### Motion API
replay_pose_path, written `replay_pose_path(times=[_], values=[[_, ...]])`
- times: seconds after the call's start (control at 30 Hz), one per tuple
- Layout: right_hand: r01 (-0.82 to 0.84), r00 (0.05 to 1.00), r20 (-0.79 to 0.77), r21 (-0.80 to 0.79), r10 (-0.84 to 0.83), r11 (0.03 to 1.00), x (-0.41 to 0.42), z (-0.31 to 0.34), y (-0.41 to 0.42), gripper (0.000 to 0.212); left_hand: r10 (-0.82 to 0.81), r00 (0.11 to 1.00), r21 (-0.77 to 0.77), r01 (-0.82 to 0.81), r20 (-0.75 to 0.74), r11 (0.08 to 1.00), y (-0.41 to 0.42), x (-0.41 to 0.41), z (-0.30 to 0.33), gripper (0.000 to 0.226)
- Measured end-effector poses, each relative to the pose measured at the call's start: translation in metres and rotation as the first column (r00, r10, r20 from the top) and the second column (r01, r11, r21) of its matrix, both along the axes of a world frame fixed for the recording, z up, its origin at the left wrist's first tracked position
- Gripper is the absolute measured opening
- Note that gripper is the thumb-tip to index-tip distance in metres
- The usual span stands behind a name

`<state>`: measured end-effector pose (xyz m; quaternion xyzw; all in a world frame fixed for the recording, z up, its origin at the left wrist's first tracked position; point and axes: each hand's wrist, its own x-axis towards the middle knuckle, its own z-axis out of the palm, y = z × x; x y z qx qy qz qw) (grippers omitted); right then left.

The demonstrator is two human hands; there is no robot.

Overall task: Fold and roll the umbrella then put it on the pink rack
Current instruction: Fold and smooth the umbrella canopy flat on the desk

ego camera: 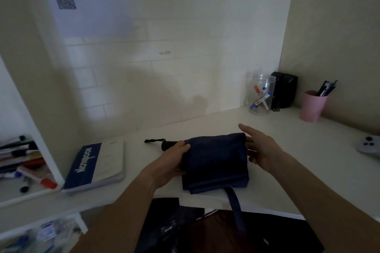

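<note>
Over at the far left of the frame a white shelf (30,193) holds a jumble of markers (38,178), and just to its right a blue and white notebook (95,165) lies flat on the pale desk (287,170). Near the middle, the dark navy umbrella (216,162) sits folded in loose cloth layers at the desk's front edge, its black handle (167,145) poking out to the left with a thin wrist cord (154,140) trailing onto the desk. The left hand (174,160) is closed around the umbrella's left side, thumb on top of the fabric by the handle. A navy strap (236,209) hangs off the bottom of the bundle, down past the desk edge. The right hand (259,148) is at the umbrella's right end with the fingers spread and extended; it touches the cloth edge there but is not gripping it. Further right, against the tiled wall, stands a clear jar (261,96) with markers inside, a black box (284,90) right beside it, then a pink cup (312,107) full of dark pens. At the right edge of the frame a grey controller (369,146) rests on the desk.
</note>
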<state>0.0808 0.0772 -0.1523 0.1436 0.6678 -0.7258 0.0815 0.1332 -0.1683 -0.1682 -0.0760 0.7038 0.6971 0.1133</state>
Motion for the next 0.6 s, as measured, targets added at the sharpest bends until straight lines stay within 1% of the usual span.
replay_pose_path(times=[0.03,0.07,0.13,0.17,0.2,0.23,0.27,0.33,0.4,0.47,0.53,0.6], values=[[0.008,1.0,0.015,0.0,-0.008,1.0,-0.001,0.001,-0.001,0.032,-0.005,1.0,0.013,0.005,-0.001,1.0,-0.001,0.0,-0.001,0.03],[0.029,0.999,0.021,-0.017,-0.028,0.999,-0.003,0.003,-0.001,0.027,-0.006,1.0,0.04,0.006,-0.003,0.999,-0.002,0.0,-0.002,0.03],[0.063,0.998,0.013,-0.096,-0.062,0.993,-0.005,0.005,0.001,0.014,0.0,1.0,0.098,0.002,-0.017,0.995,-0.001,0.002,-0.004,0.028],[0.073,0.997,-0.006,-0.14,-0.075,0.987,-0.005,0.004,0.002,0.011,0.003,1.0,0.116,0.0,-0.029,0.993,-0.001,0.003,-0.005,0.029],[0.071,0.997,-0.03,-0.173,-0.077,0.982,-0.002,0.003,0.003,0.01,0.008,0.999,0.125,-0.004,-0.039,0.992,-0.002,0.004,-0.006,0.029],[0.048,0.996,-0.062,-0.182,-0.06,0.982,0.002,0.001,0.003,0.014,0.012,0.999,0.134,-0.006,-0.045,0.991,-0.003,0.005,-0.007,0.029],[0.012,0.996,-0.091,-0.15,-0.025,0.989,0.01,-0.001,0.003,0.021,0.015,0.999,0.146,-0.008,-0.046,0.989,-0.004,0.005,-0.009,0.028],[-0.075,0.985,-0.152,0.043,0.08,0.996,0.027,-0.004,0.005,0.032,0.018,0.999,0.194,-0.008,-0.047,0.981,-0.005,0.006,-0.011,0.026],[-0.142,0.946,-0.253,0.229,0.2,0.963,0.041,-0.006,0.009,0.027,0.034,0.998,0.24,-0.022,-0.047,0.971,-0.004,0.008,-0.013,0.025],[-0.21,0.895,-0.317,0.32,0.313,0.924,0.047,-0.01,0.016,0.024,0.054,0.997,0.254,-0.038,-0.057,0.967,-0.001,0.008,-0.016,0.024],[-0.282,0.857,-0.316,0.376,0.408,0.883,0.049,-0.019,0.023,0.027,0.07,0.995,0.251,-0.049,-0.075,0.967,0.002,0.007,-0.019,0.023],[-0.312,0.829,-0.303,0.447,0.47,0.838,0.049,-0.029,0.031,0.027,0.066,0.994,0.251,-0.043,-0.087,0.967,0.004,0.008,-0.022,0.022]])
